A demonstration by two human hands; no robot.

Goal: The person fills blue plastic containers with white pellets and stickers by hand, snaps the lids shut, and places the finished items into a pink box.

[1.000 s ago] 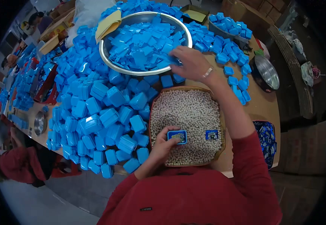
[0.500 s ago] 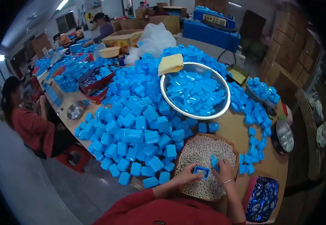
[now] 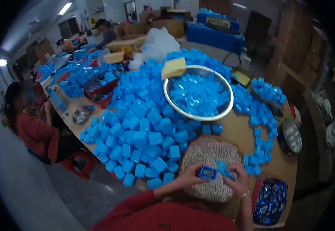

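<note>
My left hand is closed around a small open blue box, with something pale inside that I cannot make out. Just to its right, my right hand pinches a light-blue plastic piece close to the box's edge. Both hands are above a shallow tray of small pale beads. A large heap of closed blue boxes spreads to the left of the tray. Beyond it stands a wide metal basin full of flat blue pieces, with a yellowish card on its rim.
At the lower right is a red box of shiny dark-blue packets. Loose blue boxes and a metal bowl lie along the right edge. A small metal bowl and a seated person are at the left.
My left hand has tilted the open box and brought it slightly right and up. My right hand has shifted a little right and down, its blue piece still pinched. The view has moved slightly.
</note>
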